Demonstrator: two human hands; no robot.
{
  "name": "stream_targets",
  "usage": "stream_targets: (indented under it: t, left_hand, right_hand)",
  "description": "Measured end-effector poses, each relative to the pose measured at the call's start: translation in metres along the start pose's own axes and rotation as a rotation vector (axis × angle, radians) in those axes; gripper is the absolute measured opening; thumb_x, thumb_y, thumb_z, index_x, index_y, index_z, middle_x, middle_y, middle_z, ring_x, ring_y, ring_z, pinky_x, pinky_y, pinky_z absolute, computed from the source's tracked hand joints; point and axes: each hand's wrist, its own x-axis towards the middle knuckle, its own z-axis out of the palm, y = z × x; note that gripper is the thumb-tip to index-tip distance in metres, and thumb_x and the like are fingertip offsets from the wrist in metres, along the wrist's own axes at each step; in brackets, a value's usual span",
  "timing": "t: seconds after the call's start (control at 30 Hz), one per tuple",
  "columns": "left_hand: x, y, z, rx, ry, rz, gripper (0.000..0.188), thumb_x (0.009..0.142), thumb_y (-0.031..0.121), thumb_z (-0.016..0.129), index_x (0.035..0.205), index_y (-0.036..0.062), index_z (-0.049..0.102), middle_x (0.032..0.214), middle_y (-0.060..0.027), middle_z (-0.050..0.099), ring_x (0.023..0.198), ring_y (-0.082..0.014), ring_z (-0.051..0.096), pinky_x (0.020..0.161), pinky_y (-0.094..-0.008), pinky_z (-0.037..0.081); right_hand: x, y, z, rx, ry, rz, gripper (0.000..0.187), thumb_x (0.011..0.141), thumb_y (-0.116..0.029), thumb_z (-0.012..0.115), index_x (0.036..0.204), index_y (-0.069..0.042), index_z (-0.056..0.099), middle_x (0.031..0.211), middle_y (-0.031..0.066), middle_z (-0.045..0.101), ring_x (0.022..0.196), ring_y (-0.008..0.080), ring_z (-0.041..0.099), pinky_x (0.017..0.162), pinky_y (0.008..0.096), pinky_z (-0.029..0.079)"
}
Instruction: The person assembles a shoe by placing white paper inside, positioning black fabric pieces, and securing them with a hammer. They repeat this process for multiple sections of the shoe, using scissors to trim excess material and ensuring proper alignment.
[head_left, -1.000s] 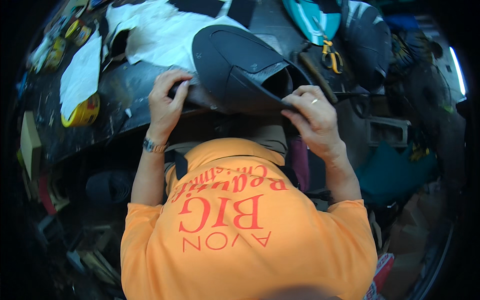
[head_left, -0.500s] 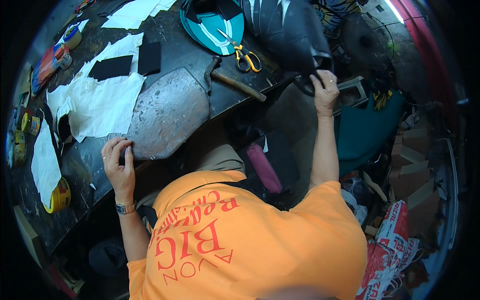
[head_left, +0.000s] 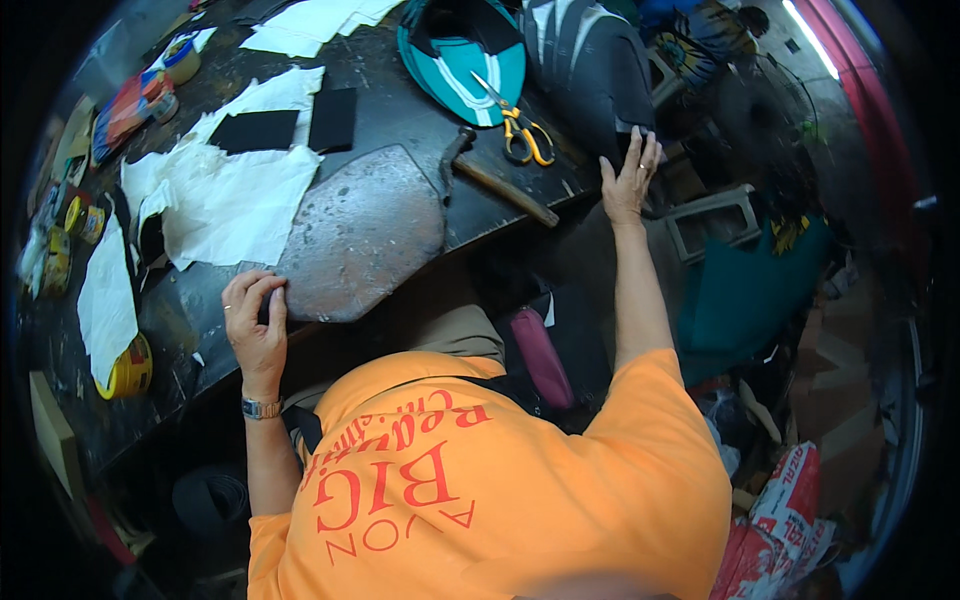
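My left hand (head_left: 255, 322) rests on the near edge of the dark workbench (head_left: 400, 110). Its fingers curl over a small dark bit beside the left end of a worn grey oval plate (head_left: 365, 235), and what they pinch is unclear. My right hand (head_left: 628, 180) reaches far right with its fingers spread. It lies flat against a black moulded seat cover (head_left: 585, 70) at the bench's right end. A hammer (head_left: 495, 180) and yellow-handled scissors (head_left: 522, 130) lie between the plate and the seat cover.
White paper sheets (head_left: 235, 205) and two black patches (head_left: 255, 130) lie left of the plate, and a teal seat piece (head_left: 465, 60) sits at the back. Yellow tape rolls (head_left: 125, 368) and tins line the left edge. Beyond the bench's right end are a grey block (head_left: 715, 220), teal fabric and bags.
A second ago both hands held the black seat cover in front of me. It now sits at the bench's right end under my right hand, and my left hand has dropped to the plate's edge.
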Motion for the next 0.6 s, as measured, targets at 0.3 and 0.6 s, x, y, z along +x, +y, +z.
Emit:
stream_targets:
  t: [0.3, 0.6]
  left_hand:
    - [0.003, 0.006, -0.003, -0.009, -0.005, -0.024, 0.009, 0.087, 0.006, 0.072, 0.096, 0.0073, 0.072, 0.105, -0.0062, 0.066, 0.111, -0.0284, 0.058, 0.100, -0.0408, 0.044]
    - [0.000, 0.002, -0.004, 0.000, -0.020, -0.010, 0.010, 0.086, 0.007, 0.072, 0.096, 0.0079, 0.073, 0.107, -0.0056, 0.067, 0.110, -0.0275, 0.059, 0.100, -0.0410, 0.043]
  right_hand:
    - [0.023, -0.027, -0.033, -0.261, -0.318, 0.160, 0.085, 0.085, -0.036, 0.077, 0.156, -0.017, 0.034, 0.161, 0.0182, 0.032, 0.150, 0.0407, 0.023, 0.117, 0.0627, 0.024]
    - [0.054, -0.142, 0.018, 0.052, -0.478, 0.016, 0.030, 0.091, -0.011, 0.058, 0.121, -0.009, 0.062, 0.101, 0.0219, 0.069, 0.100, 0.0417, 0.066, 0.085, 0.0539, 0.053]
